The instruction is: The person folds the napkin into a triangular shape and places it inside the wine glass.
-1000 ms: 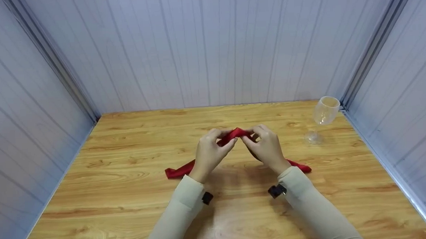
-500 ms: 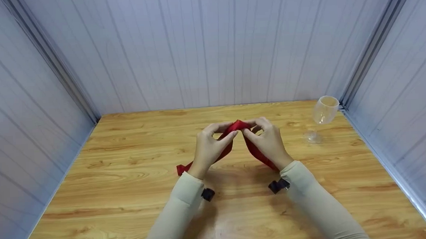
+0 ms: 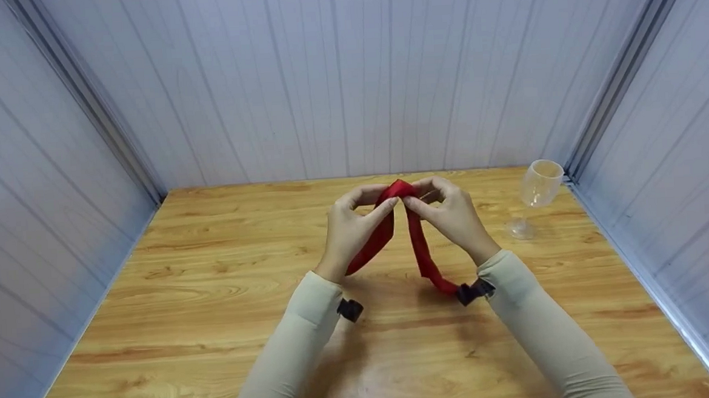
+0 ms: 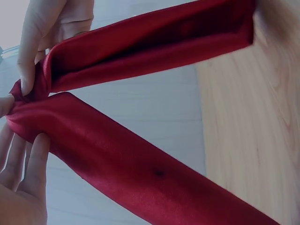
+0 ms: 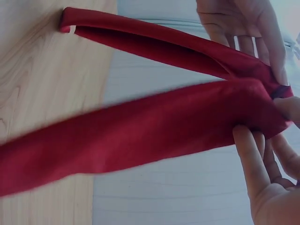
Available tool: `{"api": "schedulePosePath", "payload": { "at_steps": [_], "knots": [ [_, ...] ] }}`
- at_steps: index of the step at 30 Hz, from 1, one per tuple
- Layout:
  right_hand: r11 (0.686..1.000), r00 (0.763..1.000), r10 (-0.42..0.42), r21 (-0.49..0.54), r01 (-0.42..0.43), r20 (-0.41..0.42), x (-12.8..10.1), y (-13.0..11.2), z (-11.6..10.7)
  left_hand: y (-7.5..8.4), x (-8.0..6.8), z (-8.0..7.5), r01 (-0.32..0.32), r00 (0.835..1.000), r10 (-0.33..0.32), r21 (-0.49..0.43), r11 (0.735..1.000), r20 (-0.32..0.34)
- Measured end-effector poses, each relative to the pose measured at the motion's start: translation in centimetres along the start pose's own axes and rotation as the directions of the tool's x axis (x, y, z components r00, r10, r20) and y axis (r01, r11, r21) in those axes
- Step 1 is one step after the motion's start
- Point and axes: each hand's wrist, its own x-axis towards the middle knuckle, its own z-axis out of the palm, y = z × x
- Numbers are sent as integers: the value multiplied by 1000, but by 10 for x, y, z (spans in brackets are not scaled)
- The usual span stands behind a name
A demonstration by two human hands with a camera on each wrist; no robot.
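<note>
In the head view a strip of folded red satin cloth [image 3: 374,245] hangs from a bend pinched between both hands over the middle of the table. My left hand [image 3: 349,231] pinches the bend from its left side, thumb in front and fingers behind. Opposite it, my right hand [image 3: 452,215] pinches the same spot, thumbs almost meeting. One tail drops beside the left wrist; the other curves down to the right wrist. The left wrist view shows the cloth [image 4: 122,154] twisted where the fingertips meet, and one tail's folded edges gape. Both tails of the cloth [image 5: 140,129] spread apart in the right wrist view.
A clear stemmed wine glass [image 3: 542,184] stands upright at the table's far right. The wood-grain table [image 3: 215,327] is bounded by pale panel walls [image 3: 348,84] at the back and sides. Dark wrist cameras [image 3: 350,310] sit inside both sleeves' cuffs.
Both hands have moved away from the body and lifted the cloth's pinched bend. The tails have drawn inward, from spread out on the table to hanging below the hands.
</note>
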Motion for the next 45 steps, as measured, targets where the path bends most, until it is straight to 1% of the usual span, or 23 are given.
{"api": "schedulePosePath", "payload": {
  "at_steps": [3, 6, 10, 13, 15, 19, 24, 30, 34, 40, 45],
  "knots": [
    [998, 999, 18, 52, -20, 28, 3, -1, -2, 3, 2, 1, 35, 999, -35, -43, 998, -3],
    [998, 999, 23, 66, -25, 39, 5, -3, -3, 6, 5, 2, 41, 999, -42, -75, 996, -8],
    [996, 999, 19, 81, -22, 41, 8, -7, -4, 9, 9, 2, 31, 999, -36, -104, 994, -41],
    [994, 999, 13, 110, -17, 39, 9, -10, -4, 11, 11, 3, 40, 997, -48, -135, 990, -62],
    [991, 999, 10, 137, -14, 33, 10, -12, -3, 11, 12, 3, 54, 996, -65, -160, 986, -63],
    [983, 1000, -2, 183, 2, 2, 12, -12, 0, 11, 12, 2, 106, 991, -120, -213, 971, -55],
    [975, 999, -13, 221, 20, -33, 12, -13, 4, 13, 12, 3, 172, 981, -190, -274, 946, -40],
    [966, 1000, -23, 256, 25, -10, 9, -21, 8, 14, 11, 4, 205, 973, -229, -319, 925, -40],
    [969, 1000, -25, 247, 21, 13, 7, -23, 7, 13, 9, 4, 211, 972, -233, -333, 919, -28],
    [972, 1000, -13, 235, 7, 21, 6, -16, 5, 10, 7, 2, 189, 981, -194, -359, 914, 21],
    [977, 1000, 5, 214, -9, 21, 4, -15, 5, 10, 6, 2, 211, 978, -201, -341, 916, 63]
  ]
}}
